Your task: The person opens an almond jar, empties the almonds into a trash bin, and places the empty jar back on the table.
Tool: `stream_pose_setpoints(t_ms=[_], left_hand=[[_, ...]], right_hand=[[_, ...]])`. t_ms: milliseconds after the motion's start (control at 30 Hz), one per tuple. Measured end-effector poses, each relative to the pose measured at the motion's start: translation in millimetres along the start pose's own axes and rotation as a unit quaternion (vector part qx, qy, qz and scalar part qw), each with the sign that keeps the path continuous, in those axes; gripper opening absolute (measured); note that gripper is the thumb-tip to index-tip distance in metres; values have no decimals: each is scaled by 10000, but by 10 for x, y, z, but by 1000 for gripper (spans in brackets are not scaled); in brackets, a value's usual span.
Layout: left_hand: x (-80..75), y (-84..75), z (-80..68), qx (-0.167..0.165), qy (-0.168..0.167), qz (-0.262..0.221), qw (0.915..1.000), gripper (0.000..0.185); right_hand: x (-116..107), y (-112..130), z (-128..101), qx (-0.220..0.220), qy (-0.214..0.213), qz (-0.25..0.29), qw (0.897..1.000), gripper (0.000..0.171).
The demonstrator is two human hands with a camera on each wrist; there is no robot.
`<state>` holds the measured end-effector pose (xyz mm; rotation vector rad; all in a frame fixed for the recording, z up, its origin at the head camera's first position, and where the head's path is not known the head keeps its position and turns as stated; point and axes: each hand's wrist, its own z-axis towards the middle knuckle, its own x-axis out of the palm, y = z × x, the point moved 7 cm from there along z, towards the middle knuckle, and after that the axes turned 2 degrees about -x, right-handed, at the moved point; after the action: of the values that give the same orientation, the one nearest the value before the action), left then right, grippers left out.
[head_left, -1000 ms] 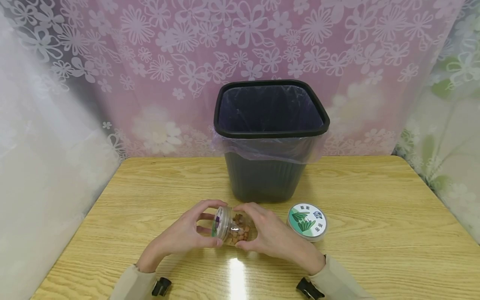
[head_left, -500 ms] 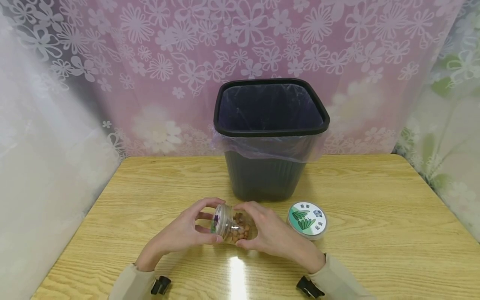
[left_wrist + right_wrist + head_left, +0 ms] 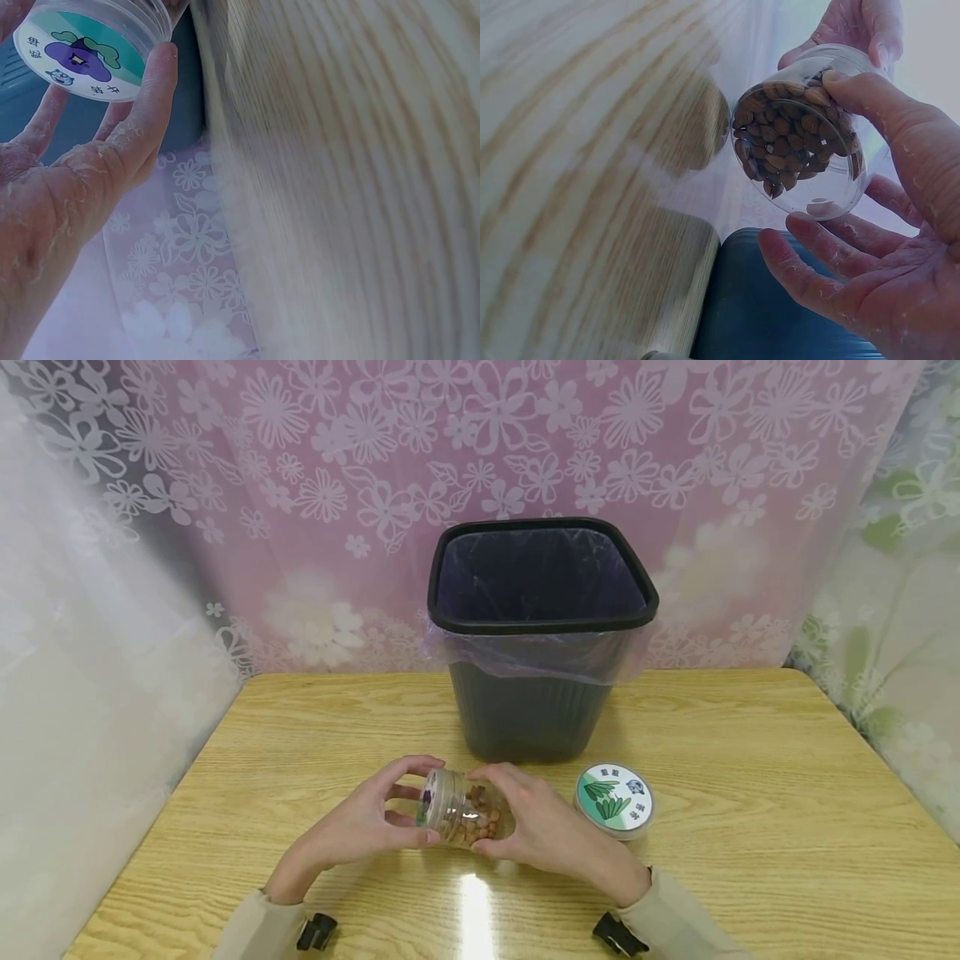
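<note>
1. Jar (image 3: 468, 818) of brown pellets, clear plastic, held on its side just above the wooden table (image 3: 750, 793), at about 6 o'clock from the black bin (image 3: 536, 635).
2. Left hand (image 3: 360, 831) curled round the lid (image 3: 433, 797), thumb and fingertips pinching its rim; purple-and-teal label on the lid's face.
3. Right hand (image 3: 543, 831) wrapped round the jar body, thumb on top and fingers cupping underneath, slightly spread.
4. Second round lid (image 3: 615, 802) with a green leaf label, flat on the table at roughly 3 o'clock from the jar, just beside the right hand, not touching.
5. Bin lined with a thin clear bag (image 3: 525, 656), standing near the table's far edge.
</note>
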<state>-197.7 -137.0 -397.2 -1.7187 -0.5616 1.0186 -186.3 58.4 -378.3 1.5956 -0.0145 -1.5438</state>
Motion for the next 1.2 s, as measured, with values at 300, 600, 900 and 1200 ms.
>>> stream_pose_setpoints(t_ms=[300, 600, 900, 1200], left_hand=[[-49, 27, -25, -28, -186, 207, 9996, 79], [-83, 61, -49, -67, -270, 636, 9976, 81], [-133, 50, -46, -64, -328, 870, 9957, 81], [-210, 90, -87, -159, -700, 943, 9930, 82]], right_hand=[[6, -7, -5, 106, 60, 77, 9999, 75], [5, 3, 7, 99, 95, 9, 9999, 75], [5, 4, 10, 117, 87, -40, 9999, 75], [5, 9, 1, 87, 13, -154, 9998, 75]])
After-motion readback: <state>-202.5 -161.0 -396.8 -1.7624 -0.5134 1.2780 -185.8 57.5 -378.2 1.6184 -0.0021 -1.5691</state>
